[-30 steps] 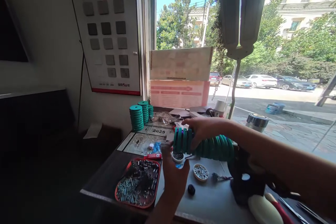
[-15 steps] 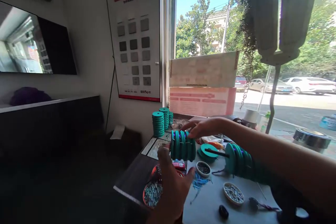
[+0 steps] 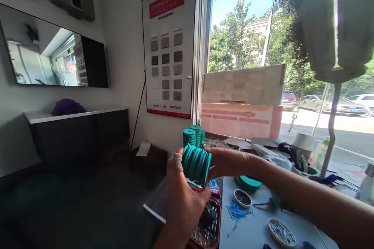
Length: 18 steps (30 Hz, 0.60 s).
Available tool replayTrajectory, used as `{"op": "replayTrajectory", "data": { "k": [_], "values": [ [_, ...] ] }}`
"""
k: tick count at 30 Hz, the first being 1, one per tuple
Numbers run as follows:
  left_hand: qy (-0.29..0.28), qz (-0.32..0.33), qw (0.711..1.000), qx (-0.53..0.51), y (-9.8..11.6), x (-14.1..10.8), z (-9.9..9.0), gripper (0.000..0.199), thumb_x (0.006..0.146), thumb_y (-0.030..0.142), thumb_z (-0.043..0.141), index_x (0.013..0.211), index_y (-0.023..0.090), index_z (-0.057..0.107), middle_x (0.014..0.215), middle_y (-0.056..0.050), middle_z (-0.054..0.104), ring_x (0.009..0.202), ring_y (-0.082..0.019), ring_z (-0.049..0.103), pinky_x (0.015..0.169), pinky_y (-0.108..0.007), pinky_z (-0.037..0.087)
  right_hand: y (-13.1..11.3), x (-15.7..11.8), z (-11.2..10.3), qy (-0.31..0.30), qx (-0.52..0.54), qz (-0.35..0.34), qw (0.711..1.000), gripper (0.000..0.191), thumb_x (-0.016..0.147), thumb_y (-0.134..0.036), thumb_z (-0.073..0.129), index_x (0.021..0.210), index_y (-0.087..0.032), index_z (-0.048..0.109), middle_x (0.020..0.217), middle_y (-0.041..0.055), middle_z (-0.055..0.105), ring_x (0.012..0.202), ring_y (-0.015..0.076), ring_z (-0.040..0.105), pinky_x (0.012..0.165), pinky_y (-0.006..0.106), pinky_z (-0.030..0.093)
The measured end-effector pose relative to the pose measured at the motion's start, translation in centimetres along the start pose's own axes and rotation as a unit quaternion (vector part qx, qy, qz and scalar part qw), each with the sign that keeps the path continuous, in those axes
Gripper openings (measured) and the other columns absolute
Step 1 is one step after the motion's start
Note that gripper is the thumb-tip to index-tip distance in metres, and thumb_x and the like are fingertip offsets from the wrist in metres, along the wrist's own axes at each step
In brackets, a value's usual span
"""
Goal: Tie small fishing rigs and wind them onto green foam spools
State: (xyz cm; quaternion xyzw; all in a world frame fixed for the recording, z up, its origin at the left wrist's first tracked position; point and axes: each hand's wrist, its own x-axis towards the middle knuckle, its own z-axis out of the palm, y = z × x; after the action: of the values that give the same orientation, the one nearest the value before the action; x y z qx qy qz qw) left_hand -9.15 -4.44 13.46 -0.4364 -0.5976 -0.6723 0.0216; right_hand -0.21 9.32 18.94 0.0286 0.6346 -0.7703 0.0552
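Observation:
A short stack of teal spools is held upright but tilted above the table's left part. My left hand grips it from the left and below, a pale wrap round one finger. From the right, my right hand has its fingers on the stack's far and right side; some fingertips are hidden behind it. Under the hands lies a red-rimmed tray of small shiny pieces. Behind the held stack stand columns of teal spools.
At the right are a bowl of dark beads, a bowl of pale pieces, blue strands and teal discs. A grey lamp-like stand rises before the window. A wall screen hangs left.
The view has swung left. My right hand has moved down along the spools' right side, and the stack is tilted more. The other spool row beneath my right arm is mostly out of sight.

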Motion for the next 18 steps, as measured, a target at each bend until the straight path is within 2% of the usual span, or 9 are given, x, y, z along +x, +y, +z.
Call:
{"op": "replayTrajectory", "data": {
  "k": [4, 8, 13, 18],
  "values": [
    [0.057, 0.090, 0.987, 0.120, 1.1, -0.4, -1.6, 0.079, 0.053, 0.012, 0.063, 0.124, 0.023, 0.031, 0.117, -0.008, 0.042, 0.107, -0.029, 0.041, 0.091, -0.040, 0.034, 3.7, 1.5, 1.2, 0.007, 0.048, -0.071, 0.996, 0.040, 0.084, -0.048, 0.031, 0.095, -0.025, 0.061, 0.090, 0.0005, 0.066, 0.100, 0.0235, 0.054, 0.091, 0.037, 0.035],
    [0.055, 0.128, 0.971, 0.192, 0.6, -1.2, -2.4, 0.088, 0.054, 0.012, 0.062, 0.130, 0.026, 0.021, 0.107, -0.008, 0.045, 0.097, -0.026, 0.047, 0.084, -0.037, 0.039, 7.1, 3.2, 3.0, 0.032, 0.070, -0.124, 0.989, 0.031, 0.083, -0.043, 0.034, 0.096, -0.034, 0.060, 0.098, -0.0053, 0.064, 0.107, 0.0217, 0.050, 0.092, 0.038, 0.035],
    [0.069, 0.172, 0.958, 0.219, -0.5, -1.8, -2.6, 0.095, 0.050, 0.007, 0.062, 0.131, 0.028, 0.018, 0.104, -0.007, 0.045, 0.097, -0.027, 0.047, 0.082, -0.036, 0.040, 8.5, 4.2, 4.9, 0.053, 0.107, -0.169, 0.978, 0.035, 0.085, -0.038, 0.032, 0.101, -0.025, 0.060, 0.109, 0.0011, 0.060, 0.111, 0.0199, 0.045, 0.096, 0.036, 0.029],
    [0.064, 0.177, 0.957, 0.221, -0.9, -2.0, -2.7, 0.093, 0.050, 0.006, 0.062, 0.131, 0.027, 0.021, 0.104, -0.008, 0.047, 0.098, -0.027, 0.048, 0.083, -0.038, 0.041, 8.8, 5.0, 5.3, 0.031, 0.152, -0.176, 0.972, 0.033, 0.084, -0.037, 0.037, 0.103, -0.023, 0.059, 0.109, 0.0030, 0.059, 0.110, 0.0198, 0.046, 0.096, 0.034, 0.029]
  ]
}}
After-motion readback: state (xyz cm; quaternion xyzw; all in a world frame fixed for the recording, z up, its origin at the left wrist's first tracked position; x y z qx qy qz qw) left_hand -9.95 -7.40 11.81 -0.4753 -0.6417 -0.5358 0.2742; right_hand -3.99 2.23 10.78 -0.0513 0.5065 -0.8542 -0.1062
